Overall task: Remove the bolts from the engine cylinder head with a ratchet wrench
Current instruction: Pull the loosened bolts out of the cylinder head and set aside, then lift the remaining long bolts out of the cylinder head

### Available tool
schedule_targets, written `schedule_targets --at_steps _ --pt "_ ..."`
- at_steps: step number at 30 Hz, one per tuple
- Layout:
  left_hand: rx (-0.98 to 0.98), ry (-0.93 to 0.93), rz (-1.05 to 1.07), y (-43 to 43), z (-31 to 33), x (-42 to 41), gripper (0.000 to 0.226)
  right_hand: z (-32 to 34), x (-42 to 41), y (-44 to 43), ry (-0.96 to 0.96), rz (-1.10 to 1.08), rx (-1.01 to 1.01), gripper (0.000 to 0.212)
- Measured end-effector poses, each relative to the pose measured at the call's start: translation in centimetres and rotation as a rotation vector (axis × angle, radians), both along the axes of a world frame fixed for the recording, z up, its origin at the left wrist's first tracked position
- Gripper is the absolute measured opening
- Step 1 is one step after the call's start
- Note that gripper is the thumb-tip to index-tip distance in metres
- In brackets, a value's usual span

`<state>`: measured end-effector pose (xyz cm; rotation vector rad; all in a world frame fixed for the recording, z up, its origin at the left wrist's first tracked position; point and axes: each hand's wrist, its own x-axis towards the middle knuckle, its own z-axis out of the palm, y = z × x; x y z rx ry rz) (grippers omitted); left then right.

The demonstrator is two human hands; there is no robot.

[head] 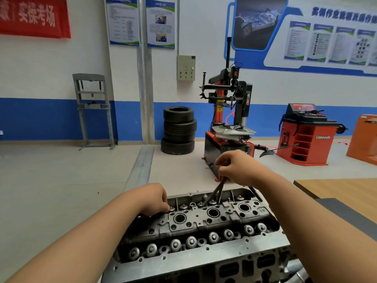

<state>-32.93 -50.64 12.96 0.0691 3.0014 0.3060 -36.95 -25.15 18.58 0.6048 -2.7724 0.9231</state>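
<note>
Left hand [155, 198]: fingers curled, tips set on a round metal part [171, 209] at the head's 10 o'clock corner; actual grip can't be confirmed. Cylinder head [204, 227] is seen at 6 o'clock in view. Ratchet wrench [218, 189] is slanted down into the far row at 12 o'clock, its handle wrapped by the right hand [234, 168].

A stack of four black rubber tyres [179, 130] stands on the floor against the blue-and-white wall. Near it, to the right, stands a red-and-black tyre-changing machine [228, 111]; further right, a red wheel balancer with open shelves [308, 135]. A grey steel press frame [93, 111] stands at left. A beige wall-mounted control box [185, 67] hangs above the tyres. A brown wood-topped bench [346, 190] shows at the right edge.
</note>
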Motion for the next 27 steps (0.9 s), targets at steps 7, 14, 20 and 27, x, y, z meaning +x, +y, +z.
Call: schedule_targets --at_steps 7,14,20,27 --pt "-0.089 0.047 -0.023 0.0 -0.2 0.3 0.020 0.4 0.3 -1.0 -0.546 0.127 -0.339 0.022" --pt "-0.226 -0.052 -0.022 1.3 -0.4 -0.1 0.043 -2.0 -0.2 -6.6 -0.833 0.108 0.281 0.017" --pt "-0.160 0.089 0.021 0.4 0.4 -0.2 0.047 -2.0 -0.6 -8.5 -0.778 0.083 0.534 0.025" --pt "0.103 0.075 0.016 -1.1 1.0 0.2 0.066 -2.4 -1.5 -8.5 -0.720 0.109 0.590 0.022"
